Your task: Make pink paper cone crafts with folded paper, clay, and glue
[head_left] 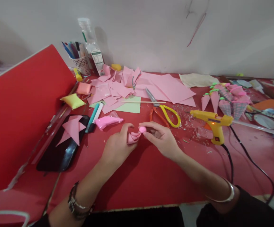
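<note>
Folded pink paper (134, 137) is pinched in the left hand (118, 146). A pink ball (142, 129) is gripped by the right hand (161, 138) and touches the paper's top, above mid-table (151, 176). Scissors (165, 113) noted just beyond at 1 o'clock, glue gun (212, 121) at 2 o'clock. Pens (72, 49) stood upright in the cup (82, 65), far at 11 o'clock.

Paper roll (134, 137) part-hidden — behind left hand (117, 147).

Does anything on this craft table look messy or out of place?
Small white scraps lie scattered on the red table between the scissors and the glue gun. A pink paper cut-out lies across a dark phone.
</note>
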The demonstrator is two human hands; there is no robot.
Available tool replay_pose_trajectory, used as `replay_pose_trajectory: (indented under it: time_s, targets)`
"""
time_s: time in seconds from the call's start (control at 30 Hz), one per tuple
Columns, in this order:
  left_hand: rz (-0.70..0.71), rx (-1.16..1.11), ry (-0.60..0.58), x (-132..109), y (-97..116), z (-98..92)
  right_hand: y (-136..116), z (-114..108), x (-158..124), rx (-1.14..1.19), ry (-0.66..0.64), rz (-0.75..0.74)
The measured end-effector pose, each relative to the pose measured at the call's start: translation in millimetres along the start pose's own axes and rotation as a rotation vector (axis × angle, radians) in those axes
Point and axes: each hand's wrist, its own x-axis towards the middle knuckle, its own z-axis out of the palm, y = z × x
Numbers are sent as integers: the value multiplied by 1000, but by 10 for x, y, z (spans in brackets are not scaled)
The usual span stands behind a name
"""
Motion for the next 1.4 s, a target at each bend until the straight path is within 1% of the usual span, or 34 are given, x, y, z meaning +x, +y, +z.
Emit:
replay_pose_trajectory:
  time_s: [0.1, 0.2, 0.27, 0.47, 0.57, 0.67, 0.73, 1.07, 1.27, 1.4]
  targets:
    - [10, -59, 11, -5, -14, 2, -8, 3, -9, 7, 13, -7]
    - [66, -129, 55, -20, -30, 2, -10, -5, -4, -13, 17, -48]
    - [103, -164, 64, -33, -38, -1, -10, -15, 0, -42, 22, -65]
    - [227, -184, 29, -46, -62, -25, -44, -51, 6, -104, 80, -51]
    - [282, -211, -9, -31, -79, -43, -60, -62, 12, -114, 101, -64]
    - [262, -247, -56, -16, -89, -58, -63, -74, 20, -132, 115, -69]
    - [235, -249, -55, -11, -89, -62, -61, -82, 23, -139, 118, -64]
    - [214, -175, 75, -37, -67, -68, -101, -92, 27, -131, 141, -59]
    - [237, -163, 137, -45, -76, -77, -62, -88, 29, -42, 132, -68]
    - [263, -146, 157, -40, -80, -75, -45, -94, 23, -72, 144, -54]
